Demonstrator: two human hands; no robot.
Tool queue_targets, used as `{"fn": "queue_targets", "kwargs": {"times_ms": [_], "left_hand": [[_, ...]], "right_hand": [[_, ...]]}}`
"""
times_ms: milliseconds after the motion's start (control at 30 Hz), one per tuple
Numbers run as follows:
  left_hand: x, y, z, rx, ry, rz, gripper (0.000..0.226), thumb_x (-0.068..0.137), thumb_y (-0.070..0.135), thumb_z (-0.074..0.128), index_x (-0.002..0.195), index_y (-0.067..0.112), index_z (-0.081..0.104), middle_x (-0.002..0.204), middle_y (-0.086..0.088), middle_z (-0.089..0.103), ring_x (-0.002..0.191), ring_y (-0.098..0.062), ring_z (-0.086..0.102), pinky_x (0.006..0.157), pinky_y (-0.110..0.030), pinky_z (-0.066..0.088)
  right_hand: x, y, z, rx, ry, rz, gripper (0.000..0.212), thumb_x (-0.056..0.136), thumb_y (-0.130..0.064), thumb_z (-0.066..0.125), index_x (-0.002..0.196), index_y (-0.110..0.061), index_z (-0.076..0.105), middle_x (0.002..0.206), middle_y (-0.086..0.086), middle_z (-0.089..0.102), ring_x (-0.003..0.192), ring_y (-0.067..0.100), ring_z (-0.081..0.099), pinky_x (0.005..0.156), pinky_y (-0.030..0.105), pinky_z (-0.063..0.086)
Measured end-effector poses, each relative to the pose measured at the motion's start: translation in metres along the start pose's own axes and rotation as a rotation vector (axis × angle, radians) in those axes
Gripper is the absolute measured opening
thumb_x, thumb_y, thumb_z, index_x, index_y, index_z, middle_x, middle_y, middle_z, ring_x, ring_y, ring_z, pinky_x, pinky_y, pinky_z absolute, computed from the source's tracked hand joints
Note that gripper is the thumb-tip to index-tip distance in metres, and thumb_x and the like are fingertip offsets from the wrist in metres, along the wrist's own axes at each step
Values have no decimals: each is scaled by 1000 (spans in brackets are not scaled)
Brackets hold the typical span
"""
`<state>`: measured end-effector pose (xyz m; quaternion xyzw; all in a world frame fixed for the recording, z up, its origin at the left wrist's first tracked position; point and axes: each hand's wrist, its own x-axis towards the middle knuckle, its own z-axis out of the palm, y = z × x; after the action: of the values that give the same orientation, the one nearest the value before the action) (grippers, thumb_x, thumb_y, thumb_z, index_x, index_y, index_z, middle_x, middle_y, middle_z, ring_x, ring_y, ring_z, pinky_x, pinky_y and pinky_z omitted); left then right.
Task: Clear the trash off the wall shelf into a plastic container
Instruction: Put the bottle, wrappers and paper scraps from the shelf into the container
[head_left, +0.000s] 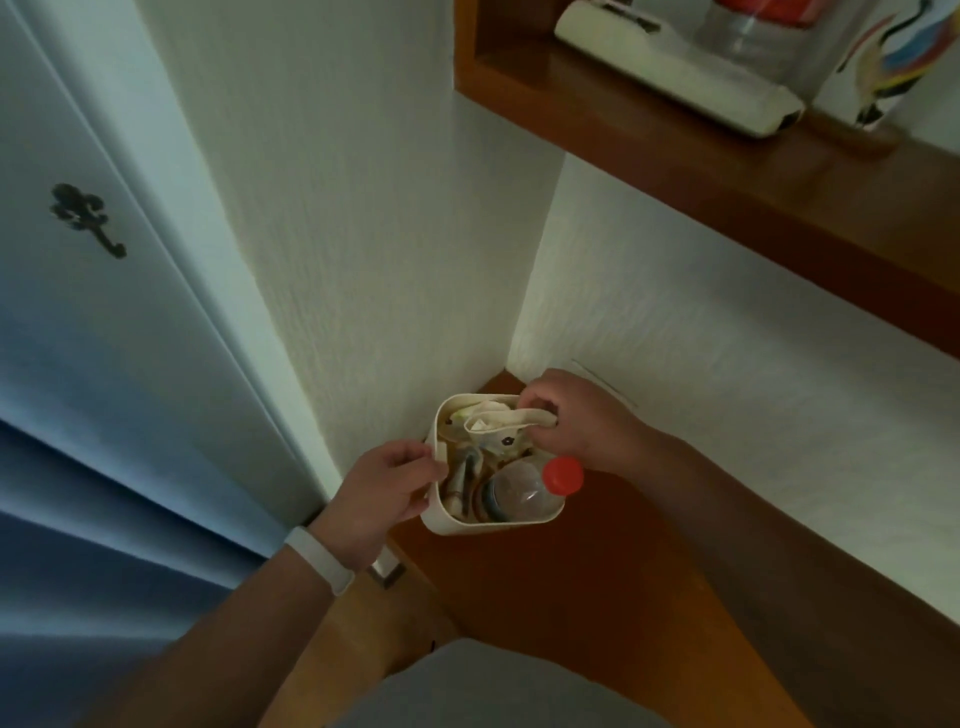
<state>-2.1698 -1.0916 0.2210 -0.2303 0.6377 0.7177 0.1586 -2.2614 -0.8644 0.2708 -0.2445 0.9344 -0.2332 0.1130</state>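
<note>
Steadying tub (441, 525) with left hand (387, 486), fingers curled over rim at 9 o'clock, likely so tub won't slide while filled. Right hand (582, 418) at 1 o'clock, fingers closed on paper scrap (511, 418), holding it over the tub's contents, probably packing it down. Bottle (522, 493) with red cap (562, 475) lies tilted at 5 o'clock, cap over rim: too long to lie flat. Tub sits on lower ledge (597, 597), in wall corner. Upper shelf (727, 171) at 1 o'clock holds other items.
</note>
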Motion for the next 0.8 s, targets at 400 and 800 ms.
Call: {"fn": "queue_targets", "kwargs": {"times_ms": [400, 800], "left_hand": [[8, -11, -13, -11, 66, -26, 12, 92, 9, 66, 99, 12, 75, 85, -4, 80, 84, -19, 76, 85, -37, 58], [5, -22, -15, -79, 134, -59, 16, 92, 1, 62, 103, 2, 73, 89, -14, 78, 81, -21, 74, 75, -32, 60]], "right_hand": [[4, 45, 17, 142, 134, 214, 18, 91, -30, 65, 107, -23, 67, 99, -9, 62, 84, 1, 56, 69, 16, 42], [26, 135, 104, -36, -99, 334, 55, 90, -22, 64, 142, -16, 46, 138, 8, 48, 125, 26, 50, 103, 39, 43]]}}
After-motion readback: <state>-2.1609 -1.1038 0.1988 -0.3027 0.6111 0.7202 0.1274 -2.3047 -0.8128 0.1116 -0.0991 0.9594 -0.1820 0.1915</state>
